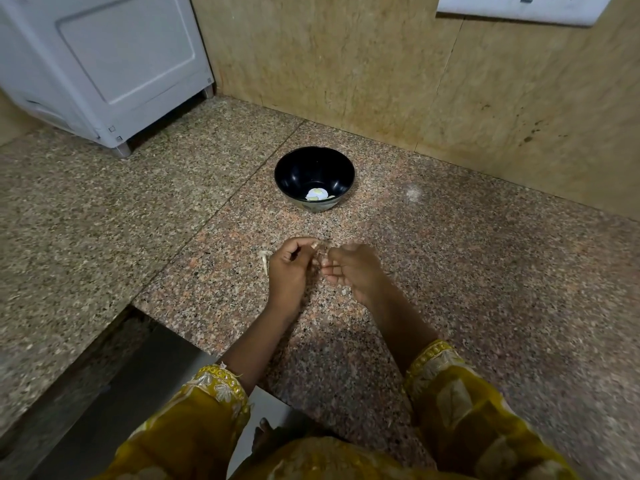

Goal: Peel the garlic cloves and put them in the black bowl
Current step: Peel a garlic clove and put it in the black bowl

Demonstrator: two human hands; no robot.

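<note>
- Black bowl (pixel 289 169): round and glossy, on the speckled granite desk (pixel 485 278), with pale peeled garlic cloves (pixel 316 194) lying at its bottom.
- Left hand (pixel 289 270) and right hand (pixel 351 270): fingers curled, pinching a blurred garlic clove (pixel 320 252) between them, in front of the bowl.
- Papery peel (pixel 265 263): beside the left hand.
- White sheet (pixel 519 8): its marks are unreadable.

One black bowl (pixel 304 164) sits at twelve o'clock from the hands. It holds at least two pale peeled cloves (pixel 317 194), though the exact number is unclear. Two hands, the left hand (pixel 289 271) and the right hand (pixel 349 268), pinch one blurred garlic clove (pixel 321 252) between them. One pale scrap of skin (pixel 265 263) lies at nine o'clock of the left hand. One white appliance (pixel 104 64) stands at eleven o'clock.
</note>
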